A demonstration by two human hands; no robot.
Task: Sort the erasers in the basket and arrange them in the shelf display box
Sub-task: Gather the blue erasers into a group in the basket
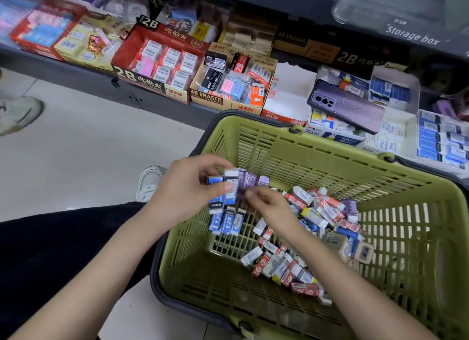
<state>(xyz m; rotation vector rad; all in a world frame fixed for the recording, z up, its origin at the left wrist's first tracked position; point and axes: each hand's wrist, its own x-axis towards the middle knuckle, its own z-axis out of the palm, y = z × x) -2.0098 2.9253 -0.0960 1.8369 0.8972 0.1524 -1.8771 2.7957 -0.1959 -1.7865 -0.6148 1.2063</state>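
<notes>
Green basket [291,159]: olive plastic with slotted walls and a dark rim, on the floor in front of me, right up against the low shelf.
Left hand [187,187]: over the basket's near-left corner, my fingers and thumb curled round a bundle [236,182] of erasers, blue-sleeved ones on the left and purple ones on the right.
Right hand [272,207]: just beside the left one, fingers curled, one fingertip against the lower edge of the bundle's purple end; I cannot tell whether it actually grips.
Loose erasers [279,263]: heaped on the basket floor, mostly in red-and-white sleeves, with some blue, yellow and purple among them.
Three blue erasers [228,220]: side by side on the basket floor, just below my left hand.
Red 2B box [137,79]: on the shelf, filled with white wrapped erasers and one pink one.
4B ERASER box [206,95]: touching the red box's right side, with mixed packets inside.
White box [291,86]: next along, just beyond the basket's far rim.
Phone [347,106]: purple, camera side up, lying across the boxes to the right of the white box.
Shelf's blue erasers [431,136]: in rows at the far right.
</notes>
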